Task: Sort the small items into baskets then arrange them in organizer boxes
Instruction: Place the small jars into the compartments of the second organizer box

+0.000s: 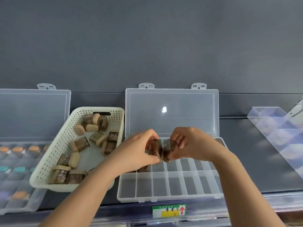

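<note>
We lose the left organizer box [32, 115] at the edge; our left hand [137, 149] and right hand [191, 143] hide compartments of the middle organizer box [172, 185].

I note a clear glossy plastic organizer box [170, 185], a cream perforated plastic basket [54, 154], and smoky translucent capsules with matt wood-toned caps [91, 127].

a basket [49, 163] of small capped items [80, 144] sits between two open organizer boxes, left [24, 202] and right [172, 196], on a table [254, 161].
</note>
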### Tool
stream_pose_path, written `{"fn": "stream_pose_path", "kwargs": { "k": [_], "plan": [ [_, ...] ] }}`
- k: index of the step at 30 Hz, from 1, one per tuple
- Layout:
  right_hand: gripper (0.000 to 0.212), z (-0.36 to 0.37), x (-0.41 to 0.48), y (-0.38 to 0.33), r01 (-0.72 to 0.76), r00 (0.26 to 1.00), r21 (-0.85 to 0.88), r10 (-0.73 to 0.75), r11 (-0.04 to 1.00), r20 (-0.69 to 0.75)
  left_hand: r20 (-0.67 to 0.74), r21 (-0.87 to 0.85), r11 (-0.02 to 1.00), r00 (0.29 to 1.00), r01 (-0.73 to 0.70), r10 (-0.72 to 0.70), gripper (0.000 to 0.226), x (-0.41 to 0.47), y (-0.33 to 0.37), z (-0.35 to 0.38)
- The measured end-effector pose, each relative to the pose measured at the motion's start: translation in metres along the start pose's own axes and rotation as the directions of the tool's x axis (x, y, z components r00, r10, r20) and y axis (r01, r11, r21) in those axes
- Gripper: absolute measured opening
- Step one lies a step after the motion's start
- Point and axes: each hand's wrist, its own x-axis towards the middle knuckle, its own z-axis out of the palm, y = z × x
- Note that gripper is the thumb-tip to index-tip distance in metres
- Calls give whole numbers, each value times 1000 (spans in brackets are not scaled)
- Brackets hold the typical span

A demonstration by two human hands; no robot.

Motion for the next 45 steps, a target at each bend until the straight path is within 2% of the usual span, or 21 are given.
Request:
{"fn": "stream_pose_path", "kwargs": {
  "k": [5,8,15,23,26,35,41,45],
  "plan": [
    [49,4,-10,9,2,1000,-90,-3,996,-9,-69,182,981,994,-68,82,50,0,4,23],
    [48,8,-12,12,11,1000,-153,-12,988,-7,-65,218,974,995,-56,72,55,2,3,31],
    [43,28,-10,14,45,999,-280,-51,959,-12,-108,246,967,989,-73,102,43,3,5,35],
    [50,37,-7,20,28,1000,-302,-27,953,8,-64,372,926,993,-67,98,41,-1,4,31],
    [51,38,-6,21,33,999,-308,-31,951,10,-23,423,904,997,-58,74,33,3,6,30],
    [41,36,-5,23,33,999,-286,-27,958,25,42,540,838,997,-79,67,39,9,-2,40],
    [40,35,-6,20,15,1000,-291,-7,957,28,50,552,827,994,-105,93,36,9,-3,45],
    [41,31,-1,12,37,999,-302,-37,953,4,-12,484,870,993,-96,116,44,7,-3,38]
  ]
}}
